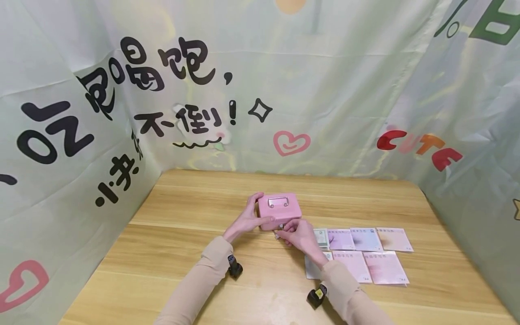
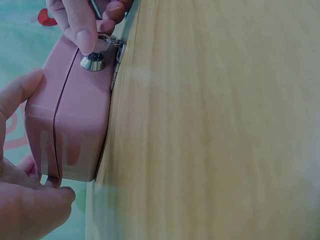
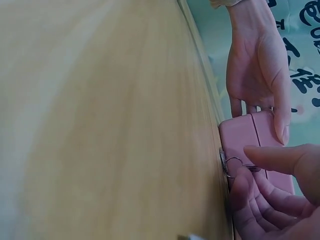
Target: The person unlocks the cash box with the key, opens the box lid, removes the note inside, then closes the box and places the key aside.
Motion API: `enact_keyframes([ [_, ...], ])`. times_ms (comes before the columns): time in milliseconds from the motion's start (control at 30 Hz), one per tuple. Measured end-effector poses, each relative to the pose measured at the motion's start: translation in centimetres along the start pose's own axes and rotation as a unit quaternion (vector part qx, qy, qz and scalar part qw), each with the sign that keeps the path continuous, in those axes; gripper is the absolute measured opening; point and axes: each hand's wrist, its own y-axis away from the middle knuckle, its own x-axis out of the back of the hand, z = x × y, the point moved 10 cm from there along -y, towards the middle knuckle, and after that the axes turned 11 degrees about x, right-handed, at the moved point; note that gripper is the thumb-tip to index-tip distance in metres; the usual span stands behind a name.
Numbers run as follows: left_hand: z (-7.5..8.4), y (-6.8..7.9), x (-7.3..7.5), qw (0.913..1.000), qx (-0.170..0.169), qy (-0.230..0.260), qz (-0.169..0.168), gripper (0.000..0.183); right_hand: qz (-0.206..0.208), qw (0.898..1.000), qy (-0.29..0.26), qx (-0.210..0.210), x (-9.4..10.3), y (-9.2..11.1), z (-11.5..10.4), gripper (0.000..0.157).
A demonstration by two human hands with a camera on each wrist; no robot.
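A small pink cash box [image 1: 289, 211] with a metal carry handle on its lid sits on the table, its lid down. My left hand [image 1: 248, 220] grips the box at its left side, the thumb along the front edge and the fingers round the side. In the left wrist view a round silver lock [image 2: 93, 63] shows on the front face. My right hand [image 1: 301, 235] pinches a key [image 2: 101, 45] at that lock. A metal key ring [image 3: 233, 160] hangs from the key; how deep the key sits is hidden by the fingers.
Paper notes in two rows, among them a purple note [image 1: 341, 240], a blue note [image 1: 366, 239] and a pink note [image 1: 386, 268], lie right of the box, partly under the right forearm. Printed curtains [image 1: 341, 104] enclose the wooden table [image 1: 203, 203] at the back and sides.
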Motion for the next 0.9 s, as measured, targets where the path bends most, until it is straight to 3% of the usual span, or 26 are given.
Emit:
enact_keyframes([
  [333,0.1,0.2,0.1,1.0,-0.004,0.006,0.002,0.093,0.03,0.986,0.127,0.108,0.1,-0.5,-1.9,0.021],
  [900,0.2,0.3,0.1,1.0,-0.007,-0.003,-0.002,0.093,0.038,0.978,0.155,0.132,-0.1,-0.7,-2.4,0.024],
])
